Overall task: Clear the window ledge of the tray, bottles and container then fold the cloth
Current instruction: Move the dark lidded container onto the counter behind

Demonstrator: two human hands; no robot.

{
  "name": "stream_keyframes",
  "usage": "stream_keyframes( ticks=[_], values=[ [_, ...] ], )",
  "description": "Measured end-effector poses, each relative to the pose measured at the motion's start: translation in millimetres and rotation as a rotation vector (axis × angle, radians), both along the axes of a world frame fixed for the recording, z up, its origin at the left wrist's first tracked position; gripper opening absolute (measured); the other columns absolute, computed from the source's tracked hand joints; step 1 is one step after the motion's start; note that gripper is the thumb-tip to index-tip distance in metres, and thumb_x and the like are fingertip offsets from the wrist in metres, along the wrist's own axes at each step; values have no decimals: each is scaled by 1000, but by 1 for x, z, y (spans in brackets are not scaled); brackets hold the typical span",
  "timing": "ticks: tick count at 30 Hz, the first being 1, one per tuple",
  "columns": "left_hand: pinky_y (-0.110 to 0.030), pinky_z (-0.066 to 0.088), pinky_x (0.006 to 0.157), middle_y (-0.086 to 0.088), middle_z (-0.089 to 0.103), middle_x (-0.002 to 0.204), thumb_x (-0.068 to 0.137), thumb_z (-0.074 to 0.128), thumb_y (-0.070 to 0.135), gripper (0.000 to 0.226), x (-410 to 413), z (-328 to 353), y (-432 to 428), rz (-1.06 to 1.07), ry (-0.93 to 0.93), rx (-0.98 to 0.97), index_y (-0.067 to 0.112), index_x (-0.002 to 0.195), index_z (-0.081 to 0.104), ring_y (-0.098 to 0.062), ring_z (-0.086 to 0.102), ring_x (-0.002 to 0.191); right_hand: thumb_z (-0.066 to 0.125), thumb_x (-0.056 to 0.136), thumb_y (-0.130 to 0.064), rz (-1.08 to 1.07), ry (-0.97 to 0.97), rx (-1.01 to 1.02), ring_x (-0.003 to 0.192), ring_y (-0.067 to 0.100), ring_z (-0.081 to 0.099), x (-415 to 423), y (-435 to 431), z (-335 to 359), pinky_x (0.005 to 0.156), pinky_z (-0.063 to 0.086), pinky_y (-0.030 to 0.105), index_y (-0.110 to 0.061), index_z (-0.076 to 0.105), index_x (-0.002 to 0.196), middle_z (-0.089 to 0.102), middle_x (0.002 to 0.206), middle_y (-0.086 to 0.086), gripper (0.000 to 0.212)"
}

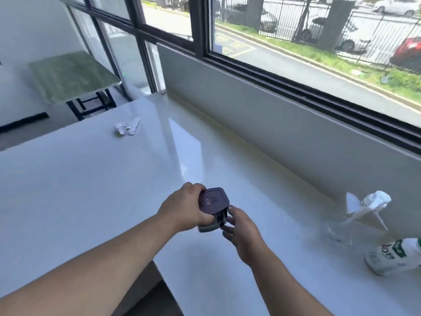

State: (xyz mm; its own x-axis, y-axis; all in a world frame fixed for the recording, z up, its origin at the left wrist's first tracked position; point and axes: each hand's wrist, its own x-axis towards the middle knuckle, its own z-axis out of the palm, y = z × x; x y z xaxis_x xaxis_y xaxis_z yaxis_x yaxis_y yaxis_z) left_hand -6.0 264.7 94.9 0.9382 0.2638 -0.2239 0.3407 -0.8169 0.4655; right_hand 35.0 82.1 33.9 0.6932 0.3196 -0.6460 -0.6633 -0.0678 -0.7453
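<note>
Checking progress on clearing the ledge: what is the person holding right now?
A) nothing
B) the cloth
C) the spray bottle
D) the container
D: the left hand grips the dark-lidded container above the ledge while the right hand touches its side; the spray bottle and cloth sit untouched.

Head-worn camera looks forward and down, close over the ledge (114, 179).

left hand (184, 208) — arm outstretched, fingers curled round container (213, 200) | right hand (243, 233) — fingertips touching its side
</note>
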Motion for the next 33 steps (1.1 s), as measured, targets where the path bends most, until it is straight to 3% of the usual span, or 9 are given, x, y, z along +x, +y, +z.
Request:
stream_keyframes(
  ticks=[3, 7, 10, 13, 21, 25, 33],
  values=[
    [-32, 56, 72, 15, 51, 107, 57, 71, 65, 73, -67, 45, 82, 125, -65, 37, 41, 124, 57, -9, 64, 88, 63, 95, -38, 119, -31, 51, 99, 23, 76, -41, 86, 42, 94, 59, 40, -25, 76, 105, 78, 110, 1, 21],
    [-32, 54, 73, 16, 52, 105, 54, 70, 68, 71, -184, 104, 195, 323, -168, 97, 43, 119, 57, -11, 64, 90, 65, 96, -34, 285, -109, 144, 97, 27, 75, -124, 213, 101, 89, 58, 39, -23, 77, 106, 82, 99, -1, 20],
    [-31, 51, 68, 17, 51, 104, 52, 69, 69, 71, -284, 136, 268, 455, -216, 152, 44, 117, 55, -9, 63, 87, 64, 97, -33, 408, -158, 205, 98, 29, 74, -201, 301, 135, 88, 58, 38, -21, 77, 109, 82, 98, 0, 21],
    [-31, 49, 66, 18, 51, 103, 51, 68, 68, 71, -388, 156, 323, 592, -226, 210, 45, 116, 54, -10, 62, 88, 63, 97, -34, 561, -169, 251, 99, 30, 72, -285, 377, 153, 92, 57, 39, -20, 75, 113, 79, 110, 5, 25],
    [-36, 58, 77, 12, 54, 108, 55, 72, 64, 75, -633, 168, 403, 909, -169, 291, 39, 124, 55, -14, 63, 93, 61, 97, -32, 950, -119, 270, 94, 33, 72, -492, 523, 169, 83, 58, 37, -19, 75, 111, 73, 116, 13, 24],
    [-36, 58, 78, 9, 53, 111, 57, 74, 63, 78, -711, 168, 433, 1046, -161, 311, 37, 129, 55, -17, 63, 95, 60, 98, -32, 1097, -107, 270, 92, 31, 70, -565, 581, 170, 81, 58, 36, -20, 75, 108, 73, 113, 11, 22],
    [-34, 56, 82, 12, 52, 115, 60, 71, 64, 78, -779, 124, 509, 1220, -95, 252, 39, 132, 53, -16, 63, 100, 60, 99, -30, 1241, -30, 218, 92, 33, 66, -631, 684, 125, 101, 55, 43, -16, 74, 115, 70, 121, 15, 26]
  ],
)
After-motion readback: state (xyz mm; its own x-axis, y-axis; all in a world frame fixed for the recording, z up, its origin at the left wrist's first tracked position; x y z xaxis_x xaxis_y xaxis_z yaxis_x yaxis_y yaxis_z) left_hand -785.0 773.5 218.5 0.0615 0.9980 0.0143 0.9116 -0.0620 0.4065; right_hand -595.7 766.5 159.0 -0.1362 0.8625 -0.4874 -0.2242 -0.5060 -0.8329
